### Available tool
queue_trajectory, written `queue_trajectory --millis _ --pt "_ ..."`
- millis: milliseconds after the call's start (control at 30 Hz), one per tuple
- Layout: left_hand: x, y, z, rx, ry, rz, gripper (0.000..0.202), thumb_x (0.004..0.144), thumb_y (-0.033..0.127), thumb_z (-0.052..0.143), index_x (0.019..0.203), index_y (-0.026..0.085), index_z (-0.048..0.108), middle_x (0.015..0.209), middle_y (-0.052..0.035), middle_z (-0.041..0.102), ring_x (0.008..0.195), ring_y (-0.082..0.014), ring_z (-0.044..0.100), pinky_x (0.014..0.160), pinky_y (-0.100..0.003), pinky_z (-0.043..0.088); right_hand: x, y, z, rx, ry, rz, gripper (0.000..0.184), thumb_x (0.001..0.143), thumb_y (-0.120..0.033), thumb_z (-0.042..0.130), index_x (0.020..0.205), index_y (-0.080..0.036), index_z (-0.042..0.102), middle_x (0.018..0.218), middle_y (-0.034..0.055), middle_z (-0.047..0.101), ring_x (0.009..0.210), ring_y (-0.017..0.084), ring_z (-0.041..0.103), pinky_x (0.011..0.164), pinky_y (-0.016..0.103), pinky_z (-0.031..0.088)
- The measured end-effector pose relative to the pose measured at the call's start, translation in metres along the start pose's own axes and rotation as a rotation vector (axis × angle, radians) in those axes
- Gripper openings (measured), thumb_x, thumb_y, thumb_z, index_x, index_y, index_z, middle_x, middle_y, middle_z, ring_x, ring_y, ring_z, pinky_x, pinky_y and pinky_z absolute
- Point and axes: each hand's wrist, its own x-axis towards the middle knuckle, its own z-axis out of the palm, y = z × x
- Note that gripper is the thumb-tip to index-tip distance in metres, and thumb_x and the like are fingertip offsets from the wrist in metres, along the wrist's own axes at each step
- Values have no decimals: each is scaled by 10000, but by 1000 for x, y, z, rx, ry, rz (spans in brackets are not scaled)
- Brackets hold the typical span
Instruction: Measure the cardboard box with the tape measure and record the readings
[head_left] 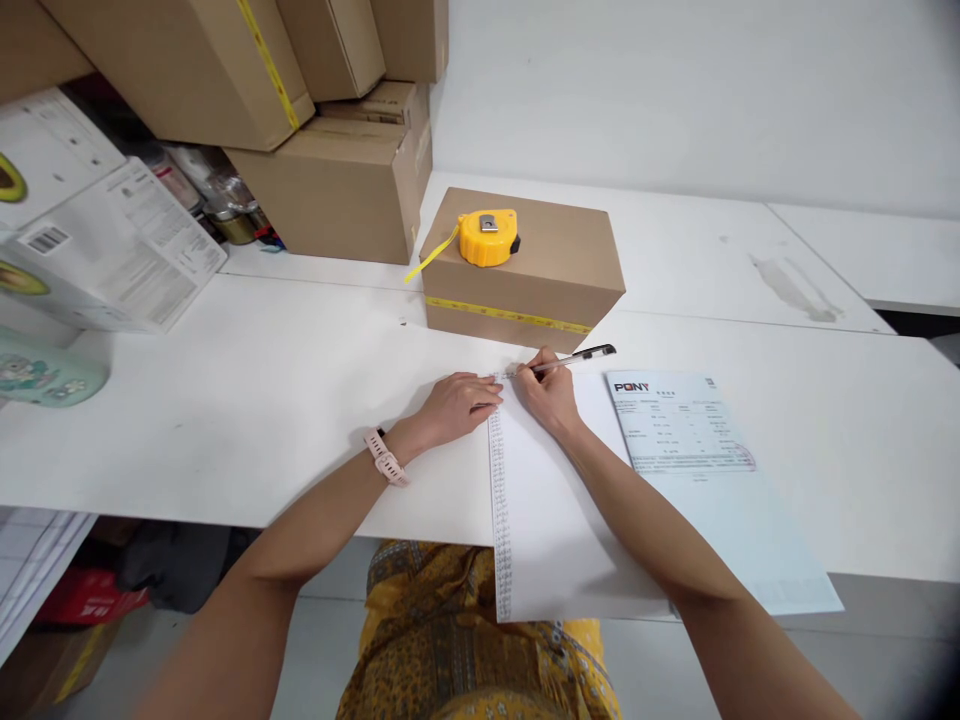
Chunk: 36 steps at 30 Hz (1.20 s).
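Note:
My right hand [550, 392] is closed around a pen [577, 357] with a black cap end and a clear barrel. Its tip meets the top left of a spiral-bound notebook [555, 530], whose page is mostly white with faint marks near the top. My left hand [459, 405] lies flat with fingers stretched out, the fingertips on the notebook's coil edge. Just behind the notebook sits a cardboard box [517, 290] with yellow tape along its front. On top of that box rests a yellow tape measure [486, 238], its strip end sticking out to the left.
A printed sheet [697, 480] lies right of the notebook, overhanging the table's front edge. Stacked cardboard boxes [330, 185] stand at the back left. White cartons [135, 250] and a mint-green bottle [52, 370] are at the far left of the white table [225, 430].

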Motion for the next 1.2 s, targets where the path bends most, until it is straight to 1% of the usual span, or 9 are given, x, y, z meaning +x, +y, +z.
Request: queue_trajectory --millis 167,433,600,867,933,1033,1100,1133,1200 --pt "0 1 -1 -2 -5 -9 204 927 154 629 986 244 801 1185 -32 771 1204 -243 694 1075 -430 530 0 -2 -1 18 19 18 154 731 -274 564 682 -255 419 534 -71 426 546 129 388 553 278 291" --pt "0 -1 1 13 15 8 220 941 166 601 973 270 793 1180 -4 774 1196 -225 698 1060 -424 539 2 2 0 -29 15 1 149 752 -282 566 694 -253 432 539 -72 451 545 129 405 565 284 307" --pt "0 1 0 8 -4 -6 213 940 161 611 987 253 798 1191 -23 769 1208 -236 692 1079 -428 527 1 1 -1 -27 12 1 143 744 -266 560 695 -252 427 535 -73 446 550 128 404 565 279 305" --pt "2 4 -3 5 -26 -33 218 935 165 616 989 263 803 1205 -11 762 1226 -230 681 1092 -414 517 0 3 1 -8 27 1 161 754 -273 577 687 -247 433 543 -75 446 553 123 404 562 276 306" --pt "1 3 -3 -12 -22 -40 220 932 170 615 983 266 806 1197 -14 765 1223 -232 683 1093 -414 516 0 3 1 8 83 -10 165 767 -272 576 691 -249 431 554 -72 442 558 126 406 561 276 315" --pt "1 3 -2 -29 -18 -47 222 929 169 614 972 264 810 1192 -25 766 1223 -238 683 1092 -416 514 3 -1 -5 32 254 -92 187 841 -326 557 730 -255 423 608 -54 468 577 134 429 573 279 347" --pt "0 3 -2 -30 -17 -46 231 928 159 606 945 264 811 1193 -25 766 1225 -239 682 1086 -418 516 4 -5 -17 -38 303 -169 168 914 -373 517 815 -250 461 674 -32 532 600 143 479 598 285 371" --pt "0 3 -3 -29 -18 -46 237 927 153 602 928 266 810 1190 -22 766 1224 -238 682 1081 -418 519 4 -7 -24 -122 285 -205 151 945 -373 491 867 -244 485 710 -18 570 618 150 507 611 288 376" --pt "1 3 -4 -26 -17 -50 239 925 150 601 918 270 808 1182 -16 769 1212 -233 690 1075 -421 524 0 -10 -42 -391 174 -267 107 977 -299 452 942 -235 530 766 13 626 676 173 552 620 293 354"
